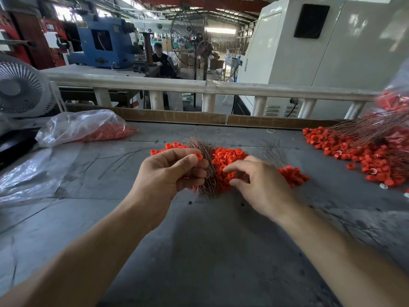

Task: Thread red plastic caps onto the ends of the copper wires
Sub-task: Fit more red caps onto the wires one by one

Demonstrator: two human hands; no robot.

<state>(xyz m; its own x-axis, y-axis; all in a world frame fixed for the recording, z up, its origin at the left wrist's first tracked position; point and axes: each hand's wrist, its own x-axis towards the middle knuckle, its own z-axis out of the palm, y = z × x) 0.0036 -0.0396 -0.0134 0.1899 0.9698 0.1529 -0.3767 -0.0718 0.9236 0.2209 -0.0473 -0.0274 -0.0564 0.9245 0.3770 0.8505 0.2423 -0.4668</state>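
Note:
My left hand (174,171) grips a bundle of thin copper wires (208,173) that stands roughly upright over the grey table (199,240). Its thumb and forefinger pinch one red plastic cap (198,156) near the top of the bundle. A pile of loose red caps (230,162) lies just behind both hands. My right hand (256,180) hovers over that pile to the right of the bundle, fingers loosely curled and reaching into the caps; I cannot tell whether it holds one.
A second heap of red caps with capped copper wires (363,149) spreads across the right side. A clear plastic bag of caps (86,127) lies at the back left beside a white fan (22,87). Loose wires (115,158) lie scattered left of centre. A cardboard strip edges the table's far side.

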